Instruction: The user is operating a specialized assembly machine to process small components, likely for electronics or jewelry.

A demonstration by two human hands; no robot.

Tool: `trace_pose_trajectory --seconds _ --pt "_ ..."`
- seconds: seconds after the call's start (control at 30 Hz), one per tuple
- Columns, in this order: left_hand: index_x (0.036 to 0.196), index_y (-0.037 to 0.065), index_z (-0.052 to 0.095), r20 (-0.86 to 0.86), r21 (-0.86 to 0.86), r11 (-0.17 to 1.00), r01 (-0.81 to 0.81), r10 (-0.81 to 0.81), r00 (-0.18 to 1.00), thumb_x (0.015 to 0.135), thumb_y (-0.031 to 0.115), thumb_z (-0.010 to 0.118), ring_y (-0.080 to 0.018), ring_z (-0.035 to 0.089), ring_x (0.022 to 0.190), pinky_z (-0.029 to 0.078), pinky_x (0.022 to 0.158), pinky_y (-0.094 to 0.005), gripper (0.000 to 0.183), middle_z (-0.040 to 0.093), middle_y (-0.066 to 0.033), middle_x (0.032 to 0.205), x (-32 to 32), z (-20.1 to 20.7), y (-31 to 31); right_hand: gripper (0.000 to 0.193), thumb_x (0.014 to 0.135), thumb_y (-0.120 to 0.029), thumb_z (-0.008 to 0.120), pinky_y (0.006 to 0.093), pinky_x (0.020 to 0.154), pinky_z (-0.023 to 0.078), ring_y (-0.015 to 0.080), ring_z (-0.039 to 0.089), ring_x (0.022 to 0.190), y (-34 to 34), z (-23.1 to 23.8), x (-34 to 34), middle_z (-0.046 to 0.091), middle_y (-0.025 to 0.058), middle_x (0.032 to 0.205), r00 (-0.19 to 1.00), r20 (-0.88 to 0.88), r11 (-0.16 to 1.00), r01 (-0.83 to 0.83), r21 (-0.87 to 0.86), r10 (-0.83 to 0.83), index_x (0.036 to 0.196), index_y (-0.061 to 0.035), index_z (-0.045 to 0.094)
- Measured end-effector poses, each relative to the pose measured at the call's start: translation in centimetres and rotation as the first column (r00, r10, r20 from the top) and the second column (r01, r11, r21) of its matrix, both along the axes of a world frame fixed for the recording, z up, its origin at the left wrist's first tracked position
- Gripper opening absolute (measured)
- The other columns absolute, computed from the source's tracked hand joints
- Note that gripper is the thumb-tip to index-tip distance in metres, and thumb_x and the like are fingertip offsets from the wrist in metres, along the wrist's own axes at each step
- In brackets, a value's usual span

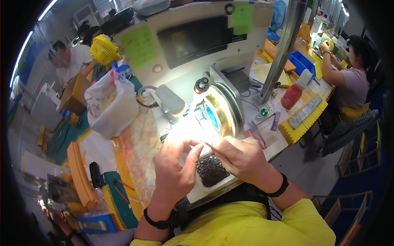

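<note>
Under the bright light, my left hand [177,162] is closed with thumb and forefinger pinched together. My right hand [239,155] pinches close beside it, the fingertips of both nearly meeting. A thin dark sliver shows at the right fingertips; glare hides what either hand holds. Just below them lies a white tray [205,185] of dark, crumbly-looking material [212,170]. Behind the hands stands a round gold-rimmed wheel [221,110] with a blue centre, part of a pale bench machine [184,74] with a dark screen. A grey lamp head [170,100] shines down beside it.
Left of the machine sits a white plastic bag [111,106], with orange strips [80,174] nearer me. On the right are a metal post [283,51], a red bottle [292,94], a yellow notched tray [303,119] and pliers-like tools [257,135]. Other people work at both sides.
</note>
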State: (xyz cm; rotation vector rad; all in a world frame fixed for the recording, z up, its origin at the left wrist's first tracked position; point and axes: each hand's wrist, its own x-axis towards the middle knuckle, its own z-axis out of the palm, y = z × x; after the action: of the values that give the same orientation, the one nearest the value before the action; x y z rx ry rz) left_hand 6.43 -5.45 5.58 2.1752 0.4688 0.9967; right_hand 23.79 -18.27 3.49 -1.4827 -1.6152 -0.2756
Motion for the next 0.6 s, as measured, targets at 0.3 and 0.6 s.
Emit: trace_pose_trajectory --seconds 0.3,0.6 --pt "0.106 -0.001 0.071 -0.084 0.096 0.994 -0.049 0.057 0.995 0.1 -0.007 0.075 -0.0181 0.073 0.09 0.059 0.069 -0.0291 0.009 0.073 -0.01 0.104 0.5 0.6 -0.7 0.034 0.102 0.0 0.074 0.0347 0.055 0.055 0.022 0.074 0.064 -2.8 2.7 0.3 0.076 0.0101 0.088 0.873 -0.487 0.998 0.014 -0.055 -0.038 0.135 -0.0077 0.074" --pt "0.128 0.0 0.075 -0.234 0.456 0.859 -0.232 0.367 0.9 0.094 0.002 0.078 -0.0412 0.076 0.09 0.061 0.081 -0.0517 0.034 0.079 -0.0198 0.105 5.6 -2.0 -0.8 0.027 0.094 -0.005 0.082 0.0381 0.084 0.062 0.0317 0.082 0.096 1.1 4.6 9.6 0.083 0.0179 0.107 0.894 -0.446 0.954 -0.101 -0.284 -0.038 0.121 -0.008 0.086"
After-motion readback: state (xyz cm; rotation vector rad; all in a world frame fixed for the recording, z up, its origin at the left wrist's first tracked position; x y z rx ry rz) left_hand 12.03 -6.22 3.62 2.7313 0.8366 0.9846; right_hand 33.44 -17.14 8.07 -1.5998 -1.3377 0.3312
